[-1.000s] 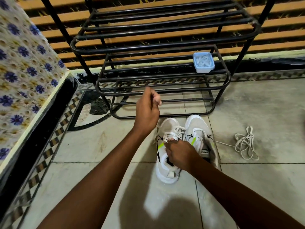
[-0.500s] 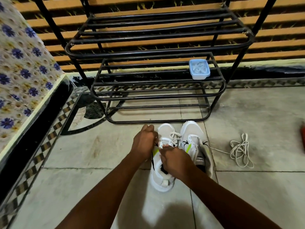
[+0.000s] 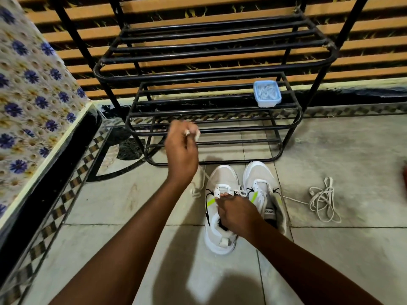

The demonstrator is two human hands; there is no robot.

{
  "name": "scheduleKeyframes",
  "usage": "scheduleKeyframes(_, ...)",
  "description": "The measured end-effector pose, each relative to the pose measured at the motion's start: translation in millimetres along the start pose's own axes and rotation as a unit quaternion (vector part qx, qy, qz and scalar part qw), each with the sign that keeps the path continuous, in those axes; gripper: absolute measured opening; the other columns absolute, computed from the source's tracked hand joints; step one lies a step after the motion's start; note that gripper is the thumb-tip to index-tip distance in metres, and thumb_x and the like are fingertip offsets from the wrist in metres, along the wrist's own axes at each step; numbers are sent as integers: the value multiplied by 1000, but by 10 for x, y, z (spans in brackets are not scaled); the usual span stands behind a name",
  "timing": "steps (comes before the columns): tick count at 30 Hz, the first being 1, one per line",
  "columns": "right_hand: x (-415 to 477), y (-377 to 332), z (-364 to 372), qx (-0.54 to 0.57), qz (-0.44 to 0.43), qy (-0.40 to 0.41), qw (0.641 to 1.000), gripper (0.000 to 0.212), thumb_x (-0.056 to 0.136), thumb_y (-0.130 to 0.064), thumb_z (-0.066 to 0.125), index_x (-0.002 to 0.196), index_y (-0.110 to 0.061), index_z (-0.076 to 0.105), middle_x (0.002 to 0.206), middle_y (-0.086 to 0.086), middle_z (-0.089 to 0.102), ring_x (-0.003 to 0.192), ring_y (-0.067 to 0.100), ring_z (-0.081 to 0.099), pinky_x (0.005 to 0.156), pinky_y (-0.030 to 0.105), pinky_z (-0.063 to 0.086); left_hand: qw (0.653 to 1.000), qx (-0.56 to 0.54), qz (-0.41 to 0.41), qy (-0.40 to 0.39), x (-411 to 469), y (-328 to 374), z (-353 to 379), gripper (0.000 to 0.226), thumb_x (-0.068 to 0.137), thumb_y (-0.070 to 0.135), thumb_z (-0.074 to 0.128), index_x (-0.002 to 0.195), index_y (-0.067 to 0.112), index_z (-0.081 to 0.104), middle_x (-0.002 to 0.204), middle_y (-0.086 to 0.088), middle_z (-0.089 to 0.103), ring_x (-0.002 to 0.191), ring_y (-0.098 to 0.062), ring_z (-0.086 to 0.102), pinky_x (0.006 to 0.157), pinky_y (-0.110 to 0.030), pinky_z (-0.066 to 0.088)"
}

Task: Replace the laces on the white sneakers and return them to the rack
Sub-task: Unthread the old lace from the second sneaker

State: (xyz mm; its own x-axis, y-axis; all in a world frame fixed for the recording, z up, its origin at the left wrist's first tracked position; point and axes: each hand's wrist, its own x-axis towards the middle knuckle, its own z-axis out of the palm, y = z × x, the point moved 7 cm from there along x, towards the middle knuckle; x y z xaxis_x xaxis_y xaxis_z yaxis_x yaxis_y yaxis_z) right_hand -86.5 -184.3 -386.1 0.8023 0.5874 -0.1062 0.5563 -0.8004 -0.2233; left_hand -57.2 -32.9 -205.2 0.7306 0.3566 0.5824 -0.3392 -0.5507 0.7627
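Note:
Two white sneakers stand side by side on the floor tiles, the left sneaker and the right sneaker, toes toward the black metal rack. My left hand is raised above the floor and pinches the end of a white lace that runs down to the left sneaker. My right hand grips the left sneaker at its eyelet flap and covers its opening. A loose white lace lies in a tangle to the right of the shoes.
A small blue-lidded plastic box sits on the rack's middle shelf at the right. A bed with a flowered sheet runs along the left. A slatted wall stands behind the rack. Something red shows at the right edge.
My left hand went down to the left sneaker's eyelets, then rose up and away again with the lace end. My right hand stayed on the left sneaker.

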Motion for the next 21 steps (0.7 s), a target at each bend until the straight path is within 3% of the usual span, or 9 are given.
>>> scheduleKeyframes(3, 0, -22, -17, 0, 0, 1, 1000, 47, 94, -37, 32, 128, -22, 60, 130, 2, 63, 117, 25, 62, 93, 36, 49, 963, 154, -15, -220, -382, -547, 359, 18, 88, 10, 46, 90, 25, 57, 97, 1, 61, 92, -21, 60, 76, -42, 52)
scheduleKeyframes(5, 0, -25, -34, 3, 1, 11, 1000, 45, 91, -36, 35, 122, -21, 64, 121, 4, 68, 107, 27, 66, 86, 37, 52, 890, 275, -77, -356, -706, -921, 506, 12, 94, 31, 56, 104, 30, 62, 111, 3, 62, 106, -24, 62, 81, -41, 55)
scheduleKeyframes(7, -14, -22, -44, -1, 5, 20, 1000, 39, 88, -34, 41, 112, -21, 69, 105, 3, 72, 90, 28, 70, 74, 35, 54, 834, 333, -96, -430, -980, -1158, 578, 29, 91, 33, 70, 118, 28, 61, 119, 3, 60, 115, -23, 58, 85, -41, 54)
scheduleKeyframes(10, -14, -17, -38, -9, 7, 23, 1000, 30, 83, -31, 50, 101, -21, 71, 91, 2, 71, 77, 26, 70, 63, 31, 53, 863, 293, -67, -406, -1102, -1150, 609, 17, 88, 20, 70, 104, 19, 64, 105, 0, 57, 107, -24, 57, 77, -39, 51)
scheduleKeyframes(12, -4, -17, -34, 0, 1, 28, 1000, 33, 83, -30, 48, 104, -18, 70, 94, 4, 71, 83, 26, 69, 67, 34, 55, 877, 268, -44, -395, -1102, -1123, 623, 7, 84, 13, 70, 88, 17, 65, 90, 5, 50, 94, -23, 58, 70, -37, 49)
scheduleKeyframes(15, -13, -39, -61, 17, -1, 37, 999, 40, 87, -31, 36, 108, -17, 68, 103, 5, 70, 94, 27, 68, 74, 37, 54, 896, 241, -24, -372, -1011, -1053, 617, 14, 81, 11, 68, 76, 17, 56, 80, 9, 43, 81, -20, 53, 62, -36, 44)
scheduleKeyframes(18, -15, -58, -71, 13, 1, 21, 1000, 35, 94, -31, 41, 117, -18, 64, 115, 4, 67, 104, 27, 65, 82, 38, 52, 898, 274, 9, -345, -905, -917, 662, 20, 90, 15, 60, 81, 22, 43, 84, 8, 44, 82, -23, 50, 61, -34, 34)
scheduleKeyframes(21, -26, -74, -98, 7, -6, 32, 999, 35, 97, -31, 43, 124, -18, 62, 120, 4, 66, 108, 27, 64, 85, 38, 52, 864, 323, 62, -381, -984, -820, 771, 9, 101, 23, 48, 95, 21, 42, 94, 0, 57, 83, -22, 55, 67, -31, 37)
